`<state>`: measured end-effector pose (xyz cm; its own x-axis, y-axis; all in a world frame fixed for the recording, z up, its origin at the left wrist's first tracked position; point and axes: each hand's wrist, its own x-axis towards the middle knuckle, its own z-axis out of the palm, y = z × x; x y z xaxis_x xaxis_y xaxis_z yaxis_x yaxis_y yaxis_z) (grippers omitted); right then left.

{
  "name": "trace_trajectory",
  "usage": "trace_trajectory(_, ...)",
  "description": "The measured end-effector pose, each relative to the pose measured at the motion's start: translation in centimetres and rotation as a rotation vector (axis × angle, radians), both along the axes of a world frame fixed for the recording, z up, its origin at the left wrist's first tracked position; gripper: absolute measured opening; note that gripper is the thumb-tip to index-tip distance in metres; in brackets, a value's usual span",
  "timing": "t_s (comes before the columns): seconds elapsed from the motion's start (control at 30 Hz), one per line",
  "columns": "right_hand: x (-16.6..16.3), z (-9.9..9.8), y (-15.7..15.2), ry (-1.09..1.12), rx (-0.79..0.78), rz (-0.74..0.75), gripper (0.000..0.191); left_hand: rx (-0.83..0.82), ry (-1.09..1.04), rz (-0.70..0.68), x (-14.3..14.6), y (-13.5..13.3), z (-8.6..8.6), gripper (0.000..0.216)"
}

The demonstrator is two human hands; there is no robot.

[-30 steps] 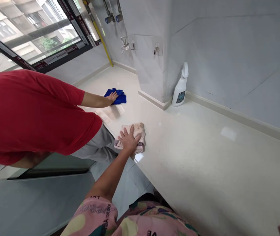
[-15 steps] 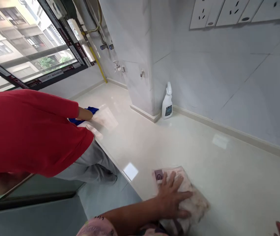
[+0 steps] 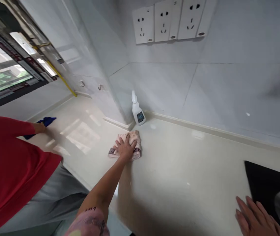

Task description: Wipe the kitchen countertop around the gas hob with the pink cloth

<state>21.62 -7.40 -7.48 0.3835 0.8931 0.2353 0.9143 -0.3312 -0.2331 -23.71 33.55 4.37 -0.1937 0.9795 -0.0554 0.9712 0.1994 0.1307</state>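
Note:
My left hand (image 3: 125,149) lies flat with spread fingers on a folded pale pink cloth (image 3: 137,139), pressing it against the light countertop (image 3: 179,170). A small dark label shows at the cloth's left corner. Just behind the cloth, a white spray bottle (image 3: 138,109) stands upright against the wall by the pillar. At the lower right, my right hand (image 3: 255,218) rests at the near edge of a black cooktop (image 3: 265,180), fingers stretched out and nothing in them; the frame cuts off its wrist.
On the left, a co-worker in a red shirt (image 3: 12,164) leans over the counter with a hand on a blue cloth (image 3: 48,121). A wall pillar (image 3: 100,72) juts out behind my cloth. Wall sockets (image 3: 164,23) sit above the counter, and a yellow pipe (image 3: 61,77) runs down near the window.
My left hand has slid the pink cloth away from me across the counter, toward the pillar and spray bottle. The view has turned right, bringing more of my right hand and the cooktop into sight.

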Motion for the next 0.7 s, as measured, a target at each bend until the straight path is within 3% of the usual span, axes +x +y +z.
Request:
trace_trajectory(0.13,-1.1,0.6,0.3,-0.03,-0.011,-0.025,0.064,-0.027,-0.041,-0.047,8.3,3.7,0.2,0.082)
trace_trajectory(0.23,-1.8,1.2,0.7,-0.032,0.001,-0.048,0.061,-0.051,-0.062,-0.18,14.0,2.7,-0.7,0.085)
trace_trajectory(0.33,-2.1,1.5,1.0,-0.04,0.015,-0.062,0.06,-0.074,-0.133,-0.465,18.9,-2.2,-2.5,0.084)
trace_trajectory(0.43,-1.8,1.4,0.9,-0.061,0.009,-0.063,0.06,-0.074,-0.254,-0.833,21.8,-10.2,-4.5,0.083)
trace_trajectory(0.5,-1.5,1.1,0.8,-0.067,0.0,-0.067,0.062,-0.101,-0.321,-1.044,22.0,-16.1,-5.4,0.084)
trace_trajectory(0.6,-1.0,0.7,0.6,-0.065,-0.025,-0.079,0.065,-0.073,-0.36,-1.29,19.0,-23.8,-5.9,0.086)
trace_trajectory(0.7,-1.0,0.5,0.5,-0.058,-0.029,-0.092,0.067,-0.04,-0.342,-1.458,13.3,-27.7,-6.1,0.092)
